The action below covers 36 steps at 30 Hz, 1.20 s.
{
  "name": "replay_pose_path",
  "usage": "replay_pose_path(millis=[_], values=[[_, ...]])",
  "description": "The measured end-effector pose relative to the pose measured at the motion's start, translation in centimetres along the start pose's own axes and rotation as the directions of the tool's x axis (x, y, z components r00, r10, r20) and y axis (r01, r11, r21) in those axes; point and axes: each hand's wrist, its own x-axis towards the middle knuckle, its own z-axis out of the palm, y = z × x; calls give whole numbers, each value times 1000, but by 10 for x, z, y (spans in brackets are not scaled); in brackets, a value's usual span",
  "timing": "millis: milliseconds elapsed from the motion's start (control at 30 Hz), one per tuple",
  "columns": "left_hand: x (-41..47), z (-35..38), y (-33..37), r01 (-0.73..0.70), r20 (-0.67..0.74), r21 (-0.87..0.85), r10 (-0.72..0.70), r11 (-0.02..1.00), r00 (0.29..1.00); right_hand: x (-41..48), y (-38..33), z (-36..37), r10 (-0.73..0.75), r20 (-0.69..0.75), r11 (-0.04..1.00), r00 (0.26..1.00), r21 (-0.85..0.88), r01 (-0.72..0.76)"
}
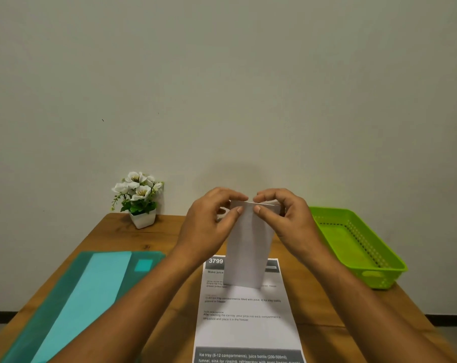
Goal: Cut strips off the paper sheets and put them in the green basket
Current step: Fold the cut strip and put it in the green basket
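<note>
While both hands, left hand (213, 218) & right hand (282, 216), pinch the top edge of a folded paper strip (248, 247), it hangs above the printed sheet (248, 323) at the worktop (169, 231) front-centre. Green basket (358, 247) sits at the right edge.

**Bystanders on the counter**

A wooden counter (112, 237) stands against a plain pale wall (222, 87). At its far left edge sits a white-flowered plant (139, 191) in a white pot (143, 219). A teal folder (72, 297) lies flat near left.
</note>
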Motion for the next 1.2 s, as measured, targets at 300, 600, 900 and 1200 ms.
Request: replay_pose_path(millis=[300, 600, 900, 1200], values=[[3, -2, 0, 72, 1, -44, -72, 996, 997, 0, -10, 0, -9, 75, 999, 997, -34, 12], [5, -9, 4, 41, -49, -53, -43, 998, 998, 1, -17, 0, -2, 33, 999, 999, -42, 3], [-1, -12, -3, 234, -60, -338, -269, 912, 961, 2, -13, -15, 64, 15, 982, 998, 175, -66], [-17, 7, 1, 298, -88, -507, -392, 809, 916, 1, -11, -13, 60, 53, 974, 997, 217, -70]])
